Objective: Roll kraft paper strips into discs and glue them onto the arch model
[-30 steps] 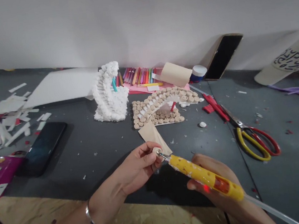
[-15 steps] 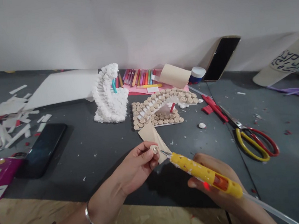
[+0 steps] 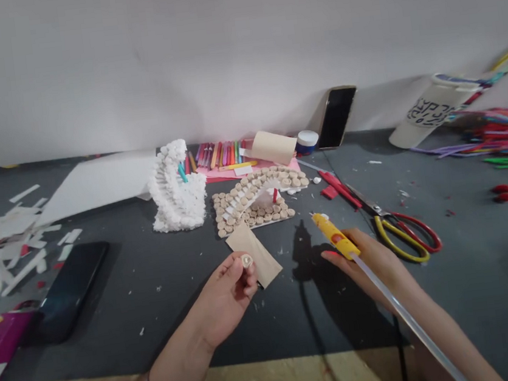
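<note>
Between thumb and fingers, my left hand [image 3: 227,297] pinches a small beige paper roll [image 3: 247,260], its coiled end facing up. My right hand [image 3: 375,262] grips a yellow hot glue gun [image 3: 333,234], with a long clear glue stick [image 3: 400,311] sticking out of its back. The gun's nozzle points away toward the back of the table, apart from the roll. Beneath and beyond my left hand lies a beige paper sheet [image 3: 256,254]. Just behind it stands a small stair model [image 3: 261,196] covered in similar paper rolls, with a red post under its arch.
A white spiral model [image 3: 176,193] stands left of centre. Scissors [image 3: 395,223] with red and yellow handles lie at the right. A dark phone [image 3: 73,290] and white scraps [image 3: 3,262] are at the left. A cup [image 3: 431,110] leans back right, near pipe cleaners [image 3: 499,129].
The glue gun has moved away from the roll, to the right and toward the back. My left hand still holds the roll. The whole view has shifted somewhat.
</note>
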A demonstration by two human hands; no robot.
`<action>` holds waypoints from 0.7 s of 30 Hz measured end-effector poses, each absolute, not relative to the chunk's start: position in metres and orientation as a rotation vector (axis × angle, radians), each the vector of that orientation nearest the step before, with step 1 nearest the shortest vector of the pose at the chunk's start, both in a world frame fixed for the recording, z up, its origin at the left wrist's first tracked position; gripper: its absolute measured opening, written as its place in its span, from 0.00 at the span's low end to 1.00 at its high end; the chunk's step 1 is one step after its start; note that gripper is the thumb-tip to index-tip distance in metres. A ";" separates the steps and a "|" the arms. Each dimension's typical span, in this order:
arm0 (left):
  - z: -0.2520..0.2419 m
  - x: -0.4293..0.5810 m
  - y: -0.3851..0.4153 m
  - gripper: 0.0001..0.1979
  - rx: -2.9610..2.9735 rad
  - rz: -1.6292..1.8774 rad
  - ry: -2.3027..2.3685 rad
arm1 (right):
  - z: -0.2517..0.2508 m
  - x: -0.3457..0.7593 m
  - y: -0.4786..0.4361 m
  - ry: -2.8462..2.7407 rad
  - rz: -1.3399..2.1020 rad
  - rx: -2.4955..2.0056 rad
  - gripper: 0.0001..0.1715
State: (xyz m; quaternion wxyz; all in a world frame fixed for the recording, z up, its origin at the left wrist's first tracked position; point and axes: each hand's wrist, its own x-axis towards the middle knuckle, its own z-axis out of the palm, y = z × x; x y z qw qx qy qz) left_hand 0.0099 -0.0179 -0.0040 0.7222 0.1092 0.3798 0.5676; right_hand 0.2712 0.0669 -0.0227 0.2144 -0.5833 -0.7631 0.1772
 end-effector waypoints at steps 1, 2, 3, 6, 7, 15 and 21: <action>-0.004 0.010 -0.018 0.16 0.253 1.266 0.849 | -0.026 0.275 0.070 -2.127 0.467 -1.614 0.17; -0.003 0.009 -0.017 0.16 0.261 1.277 0.866 | -0.029 0.280 0.072 -2.141 0.449 -1.599 0.16; -0.002 0.009 -0.017 0.16 0.268 1.289 0.885 | -0.031 0.285 0.073 -2.156 0.431 -1.577 0.15; 0.000 0.007 -0.015 0.16 0.317 1.314 0.937 | -0.038 0.298 0.074 -2.194 0.318 -1.508 0.15; 0.001 0.006 -0.014 0.16 0.352 1.316 0.955 | -0.039 0.301 0.074 -2.205 0.280 -1.488 0.15; 0.018 -0.002 -0.008 0.12 0.943 1.266 1.316 | -0.051 0.319 0.080 -2.319 0.242 -1.389 0.21; 0.033 0.010 0.025 0.13 1.493 1.099 1.546 | -0.032 0.327 0.078 -2.408 0.172 -1.369 0.26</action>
